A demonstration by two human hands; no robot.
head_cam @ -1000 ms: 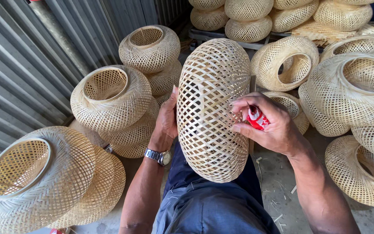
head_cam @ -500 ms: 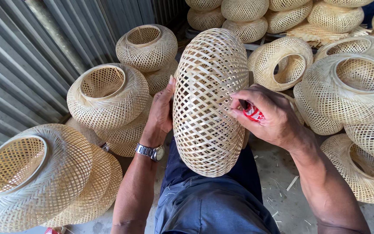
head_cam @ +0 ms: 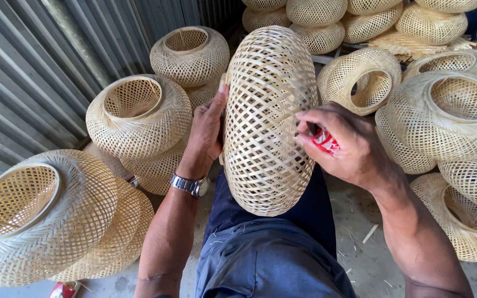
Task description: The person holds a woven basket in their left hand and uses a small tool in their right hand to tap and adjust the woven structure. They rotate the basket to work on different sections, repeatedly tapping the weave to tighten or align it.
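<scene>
1. Biggest risk I'd guess: the woven bamboo shade [head_cam: 269, 118] only rests on the person's lap, standing on edge. The left hand [head_cam: 208, 129] just braces it flat from the 9 o'clock side, so a hard push from the other side could roll it off toward the stacked shades [head_cam: 139, 118] at 9 o'clock.
2. The right hand [head_cam: 349, 143] has a small red tool [head_cam: 324, 140] right against the weave at 3 o'clock. If it slips, I'd say it could snag or snap one of the thin strips, or nick a finger. Can't tell what the tool actually is, it's mostly hidden.
3. Left hand pose: palm open, fingers spread and pointing up along the shade's side, wrist with a metal watch [head_cam: 191, 185] below. Pressing, not gripping.
4. Right hand pose: fingers curled and pinched around the red tool, knuckles up, forearm coming in from 5 o'clock.
5. More shades [head_cam: 448, 110] crowd the 3 o'clock side, so there's little elbow room.
</scene>
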